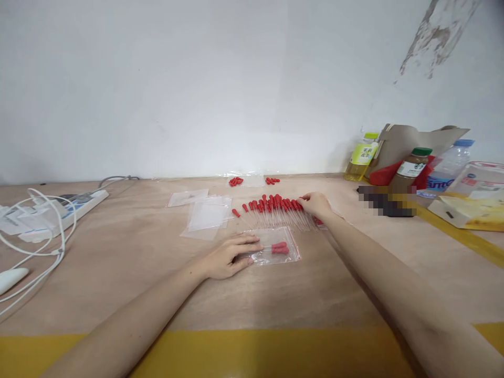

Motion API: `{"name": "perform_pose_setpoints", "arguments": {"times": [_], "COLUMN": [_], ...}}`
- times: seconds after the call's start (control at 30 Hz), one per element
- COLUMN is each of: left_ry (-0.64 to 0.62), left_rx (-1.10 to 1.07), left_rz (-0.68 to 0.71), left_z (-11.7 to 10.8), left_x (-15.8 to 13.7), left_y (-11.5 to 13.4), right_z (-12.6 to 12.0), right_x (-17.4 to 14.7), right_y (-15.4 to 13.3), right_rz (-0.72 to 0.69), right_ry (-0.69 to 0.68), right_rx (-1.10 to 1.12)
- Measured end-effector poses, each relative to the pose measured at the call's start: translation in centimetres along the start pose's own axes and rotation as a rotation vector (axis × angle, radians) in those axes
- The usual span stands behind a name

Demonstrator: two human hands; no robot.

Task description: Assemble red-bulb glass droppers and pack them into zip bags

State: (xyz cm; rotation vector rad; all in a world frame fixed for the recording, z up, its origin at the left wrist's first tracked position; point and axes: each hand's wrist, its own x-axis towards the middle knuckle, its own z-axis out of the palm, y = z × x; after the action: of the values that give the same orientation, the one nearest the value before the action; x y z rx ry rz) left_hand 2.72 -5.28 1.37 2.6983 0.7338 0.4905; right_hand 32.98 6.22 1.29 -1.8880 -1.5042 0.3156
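Observation:
My left hand (232,254) lies open with its fingers stretched over the left part of a clear zip bag (293,242). Inside that bag are droppers (280,248) with red rubber bulbs. Behind it, a row of loose droppers (271,205) is fanned out, red bulbs toward the wall and thin clear tubes toward me. At the row's right end my right hand (317,206) has its fingers closed around the bulb end of a dropper; the grip is partly hidden. Flat clear bags (205,214) lie left of the row.
Loose red bulbs (236,181) lie on clear plastic by the wall. On the left are a power strip (84,207) and white cables (63,236). At right stand a yellow-green bottle (361,157), a green-capped bottle (411,170), a blue-capped bottle (452,163) and a tissue pack (474,202).

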Motion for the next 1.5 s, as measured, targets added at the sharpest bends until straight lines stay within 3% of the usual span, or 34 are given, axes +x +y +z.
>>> {"name": "perform_pose_setpoints", "arguments": {"times": [0.2,0.33,0.5,0.77,1.1,1.2,1.3,1.5], "left_ry": [-0.004,-0.015,-0.011,-0.002,-0.018,0.006,0.019,0.015], "left_rx": [-0.005,0.009,0.006,0.004,0.038,0.026,0.019,0.013], "left_rz": [-0.012,-0.017,-0.018,-0.013,-0.037,-0.032,-0.021,-0.016], "left_z": [0.1,0.1,0.1,0.1,-0.1,-0.1,-0.1,-0.2], "left_x": [-0.1,0.0,0.0,0.1,0.0,0.1,0.1,0.2], "left_y": [-0.1,-0.1,-0.1,-0.2,0.0,0.1,0.2,0.4], "right_z": [0.5,-1.5,-4.3,-2.7,-1.0,-0.8,-0.6,-0.1], "right_x": [0.6,-0.3,-3.9,-8.2,-10.9,-11.9,-12.3,-12.1], "right_y": [-0.2,-1.0,-1.2,0.7,-0.4,-0.5,-0.5,-0.8], "right_rz": [0.005,-0.025,-0.177,0.066,0.347,0.336,0.168,-0.155], "right_ry": [0.038,0.109,0.196,0.007,-0.203,-0.342,-0.443,-0.407], "right_rx": [0.147,0.284,0.706,0.928,1.25,1.21,0.983,0.616]}}
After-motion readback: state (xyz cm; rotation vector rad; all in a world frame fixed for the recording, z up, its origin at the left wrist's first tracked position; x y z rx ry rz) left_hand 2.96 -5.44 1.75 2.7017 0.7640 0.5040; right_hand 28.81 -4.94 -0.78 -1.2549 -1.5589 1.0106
